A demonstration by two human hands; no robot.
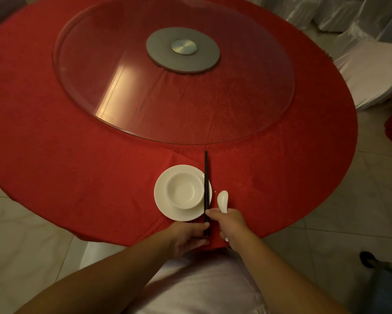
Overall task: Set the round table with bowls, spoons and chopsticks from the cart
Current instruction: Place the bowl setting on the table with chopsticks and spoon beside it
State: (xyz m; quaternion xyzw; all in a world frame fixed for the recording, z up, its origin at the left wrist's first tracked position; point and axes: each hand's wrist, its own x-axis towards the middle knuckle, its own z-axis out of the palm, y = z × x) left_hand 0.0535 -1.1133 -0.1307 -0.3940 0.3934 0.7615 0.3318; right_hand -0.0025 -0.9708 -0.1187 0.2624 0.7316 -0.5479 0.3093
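Observation:
A white bowl [183, 191] sits on a white plate [165, 206] near the front edge of the round table with its red cloth [77, 168]. A pair of black chopsticks [206, 177] lies across the plate's right rim, pointing away from me. My left hand [188, 239] touches their near ends with thumb and fingers. My right hand [230, 225] pinches the chopsticks with its fingertips and also holds a white spoon [222, 200], whose scoop sticks out just right of the plate.
A large glass turntable [100, 64] on a grey metal hub [182, 49] fills the table's middle. White-covered chairs stand at the right [371, 71] and directly below me [202, 286]. Tiled floor surrounds the table.

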